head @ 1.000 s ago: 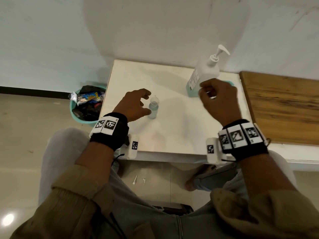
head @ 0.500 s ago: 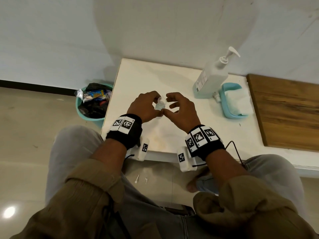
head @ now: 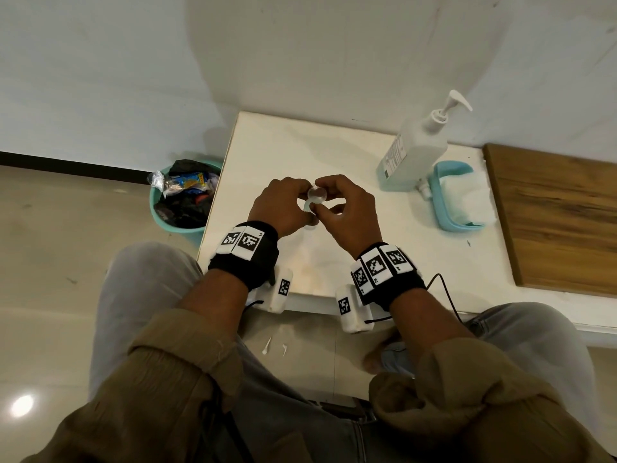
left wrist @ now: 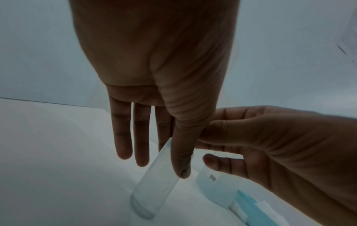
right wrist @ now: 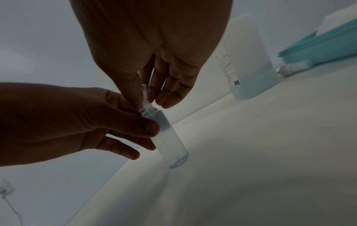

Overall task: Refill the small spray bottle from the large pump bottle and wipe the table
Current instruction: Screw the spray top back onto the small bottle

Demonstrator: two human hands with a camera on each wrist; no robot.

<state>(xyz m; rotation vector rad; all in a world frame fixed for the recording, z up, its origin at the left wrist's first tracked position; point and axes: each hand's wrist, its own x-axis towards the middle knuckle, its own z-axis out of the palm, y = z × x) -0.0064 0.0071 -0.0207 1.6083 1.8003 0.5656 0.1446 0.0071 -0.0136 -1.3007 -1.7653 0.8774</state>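
Observation:
The small clear spray bottle [head: 315, 197] stands on the white table [head: 350, 262], part filled with pale liquid [right wrist: 173, 146]. My left hand [head: 302, 204] grips its upper body between thumb and fingers [right wrist: 148, 130]. My right hand [head: 325, 199] pinches the white top piece [right wrist: 144, 93] right above the threaded neck. The large pump bottle [head: 414, 155], holding blue liquid low down, stands at the back right by the wall, apart from both hands. The bottle's lower half [left wrist: 154, 188] shows under my left fingers.
A teal tray [head: 447, 222] holding white cloth [head: 467, 195] sits right of the pump bottle, with a small white piece [head: 423, 190] between them. A wooden board [head: 561, 215] lies at the far right. A teal bin [head: 173, 225] with rubbish stands on the floor left of the table.
My right hand has come left from the pump bottle and tray to the small bottle's top. My left hand has closed round the small bottle.

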